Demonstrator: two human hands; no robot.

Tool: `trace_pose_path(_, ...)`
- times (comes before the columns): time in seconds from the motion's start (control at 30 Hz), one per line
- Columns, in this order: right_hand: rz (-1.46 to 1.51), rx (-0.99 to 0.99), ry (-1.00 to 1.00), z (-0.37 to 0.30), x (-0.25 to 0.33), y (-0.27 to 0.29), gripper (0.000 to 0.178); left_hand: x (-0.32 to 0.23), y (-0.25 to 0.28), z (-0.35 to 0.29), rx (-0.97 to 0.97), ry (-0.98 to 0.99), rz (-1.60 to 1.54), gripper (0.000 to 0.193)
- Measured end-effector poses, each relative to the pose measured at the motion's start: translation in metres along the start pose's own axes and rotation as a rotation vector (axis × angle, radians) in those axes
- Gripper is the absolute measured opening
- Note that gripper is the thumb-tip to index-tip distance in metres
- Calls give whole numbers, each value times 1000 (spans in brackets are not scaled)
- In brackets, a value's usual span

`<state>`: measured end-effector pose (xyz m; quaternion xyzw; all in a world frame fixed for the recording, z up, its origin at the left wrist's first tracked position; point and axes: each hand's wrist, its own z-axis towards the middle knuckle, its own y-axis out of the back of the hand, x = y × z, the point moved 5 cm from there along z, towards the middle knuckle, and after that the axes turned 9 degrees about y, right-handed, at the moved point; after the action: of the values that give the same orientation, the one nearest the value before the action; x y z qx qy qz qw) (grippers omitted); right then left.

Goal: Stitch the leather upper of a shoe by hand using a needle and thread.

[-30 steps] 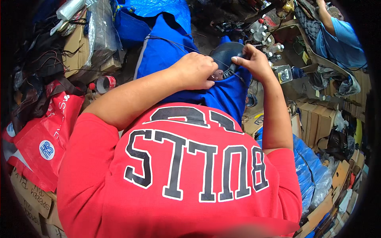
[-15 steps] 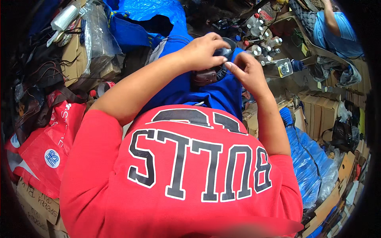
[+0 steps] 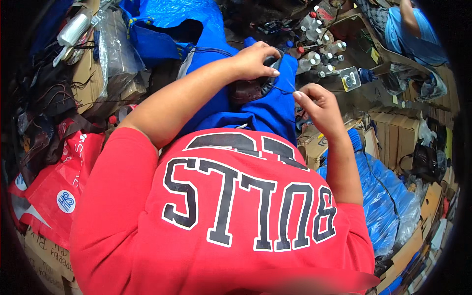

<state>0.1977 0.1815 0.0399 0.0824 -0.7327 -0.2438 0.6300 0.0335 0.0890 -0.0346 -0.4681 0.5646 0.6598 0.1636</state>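
A dark brown leather shoe (image 3: 246, 92) rests on my lap over the blue trousers. My left hand (image 3: 256, 61) is curled over its dark upper edge and holds it; part of the shoe is hidden beneath the palm. To the right, my right hand (image 3: 319, 104) pinches a thin dark thread (image 3: 282, 91) between thumb and forefinger. The thread runs from the shoe toward those fingertips. A thin pale sliver also shows at the fingertips, too fine to name.
Several plastic bottles (image 3: 314, 59) with white and red caps stand ahead to the right. Cardboard boxes (image 3: 388, 135) and a blue plastic-wrapped bundle (image 3: 376, 196) lie at my right. A red bag (image 3: 54, 182) is at my left. Another person's arm (image 3: 410, 19) shows at the far right.
My right hand has moved right and toward me, away from the shoe, and the thread now stretches between them. My left hand stays on the shoe, shifted slightly.
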Motion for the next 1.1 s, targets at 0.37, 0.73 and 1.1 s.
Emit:
trace_pose_path(0.37, -385, -15, 188, 24, -6, -22, 17, -8, 21, 14, 331, -24, -10, 33)
trace_pose_path(0.73, -476, -25, 160, 28, 4, -26, 16, -4, 20, 7, 444, 48, -99, 32)
trace_pose_path(1.1, -286, -56, 128, 33, -20, -28, 15, -9, 16, 18, 419, -16, 36, 33)
